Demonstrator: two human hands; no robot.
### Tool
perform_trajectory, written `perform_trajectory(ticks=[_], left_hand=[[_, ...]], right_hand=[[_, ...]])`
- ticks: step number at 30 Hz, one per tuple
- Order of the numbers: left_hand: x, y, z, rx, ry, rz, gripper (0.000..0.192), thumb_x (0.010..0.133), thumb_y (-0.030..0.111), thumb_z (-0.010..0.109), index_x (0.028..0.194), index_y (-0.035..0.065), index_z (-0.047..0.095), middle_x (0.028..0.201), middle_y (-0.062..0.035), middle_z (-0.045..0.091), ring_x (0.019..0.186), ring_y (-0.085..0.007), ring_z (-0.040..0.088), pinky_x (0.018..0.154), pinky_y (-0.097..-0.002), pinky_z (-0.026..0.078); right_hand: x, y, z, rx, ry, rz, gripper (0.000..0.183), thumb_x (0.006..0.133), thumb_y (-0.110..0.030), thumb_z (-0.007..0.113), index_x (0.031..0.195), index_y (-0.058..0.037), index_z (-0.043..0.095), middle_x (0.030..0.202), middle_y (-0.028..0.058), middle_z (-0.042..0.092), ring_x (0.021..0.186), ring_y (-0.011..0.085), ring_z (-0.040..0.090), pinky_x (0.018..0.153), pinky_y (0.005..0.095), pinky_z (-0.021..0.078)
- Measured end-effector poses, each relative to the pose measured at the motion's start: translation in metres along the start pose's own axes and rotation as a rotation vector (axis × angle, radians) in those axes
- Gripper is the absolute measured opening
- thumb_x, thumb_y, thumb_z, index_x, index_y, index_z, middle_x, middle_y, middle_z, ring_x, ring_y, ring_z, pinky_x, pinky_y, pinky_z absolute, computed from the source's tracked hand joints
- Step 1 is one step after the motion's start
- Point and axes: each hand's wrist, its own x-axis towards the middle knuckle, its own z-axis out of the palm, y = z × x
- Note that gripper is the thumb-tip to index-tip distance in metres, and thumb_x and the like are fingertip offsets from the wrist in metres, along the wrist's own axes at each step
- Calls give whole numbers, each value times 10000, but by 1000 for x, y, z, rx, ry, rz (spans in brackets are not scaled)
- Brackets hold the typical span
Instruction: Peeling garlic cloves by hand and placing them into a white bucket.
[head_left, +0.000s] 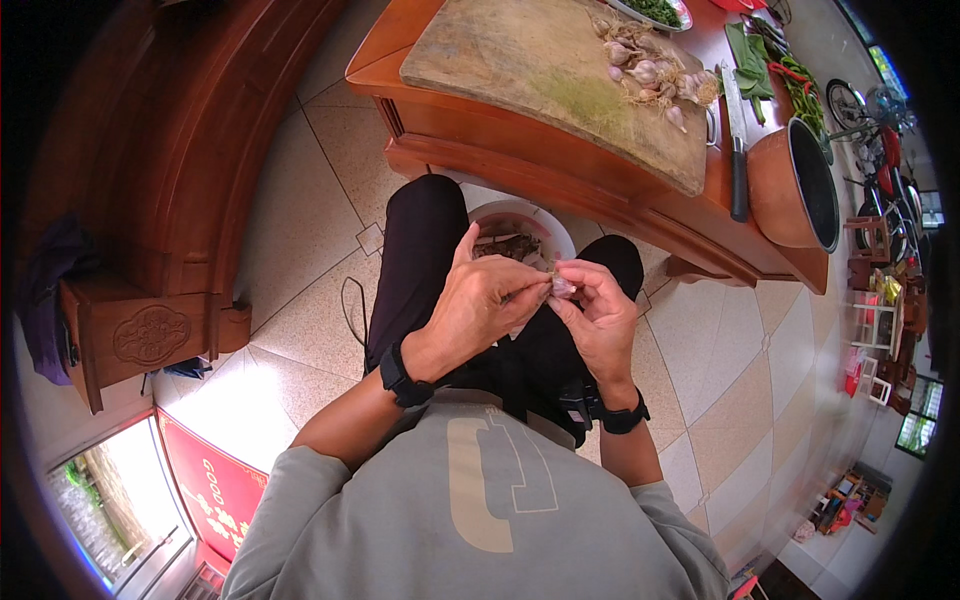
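Observation:
A small purplish garlic bulb (563, 286) is pinched between the fingertips of my left hand (487, 300) and my right hand (600, 307). Below and beyond them, a round basin (559, 229) with dry scraps in it sits between my knees. On the wooden table a worn cutting board (510, 60) carries a heap of garlic bulbs (645, 73) with dry roots and stems. To the right of the board lies a knife (735, 127) with a black handle, its grip pointing towards me.
A brown pot (780, 187) lies tipped near the table's right end. Green and red chillies (802, 94), green leaves (748, 60) and a plate of chopped greens (660, 9) are farther back. A carved wooden bench (150, 322) stands at the left.

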Motion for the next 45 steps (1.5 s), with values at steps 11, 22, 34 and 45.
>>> perform_trajectory(ticks=[11,22,34,45], left_hand=[[3,5,1,65,108,114,85,736,37,723,813,73,717,821,-72,712,803,-209,688,1098,-556,236],[3,6,0,13,154,75,72,726,30,710,788,68,714,786,-70,711,748,-201,689,1101,-557,239],[1,3,-2,45,13,69,75,729,72,746,792,90,709,830,-48,708,839,-199,678,1112,-569,197],[2,3,1,36,57,94,118,763,97,755,881,101,745,856,-54,714,837,-195,678,1107,-569,199]], right_hand=[[2,-3,2,-69,-23,-32,305,775,138,658,1060,37,615,1128,114,583,996,156,598,860,260,500],[2,0,3,29,-11,3,314,787,116,669,1079,31,593,1149,118,576,1017,156,593,877,268,505],[3,6,-2,15,33,-53,289,808,63,687,1077,25,592,1134,104,570,968,135,594,837,255,504],[0,4,-1,-89,37,-12,324,765,114,687,1065,14,617,1079,90,603,911,115,582,797,233,484]])
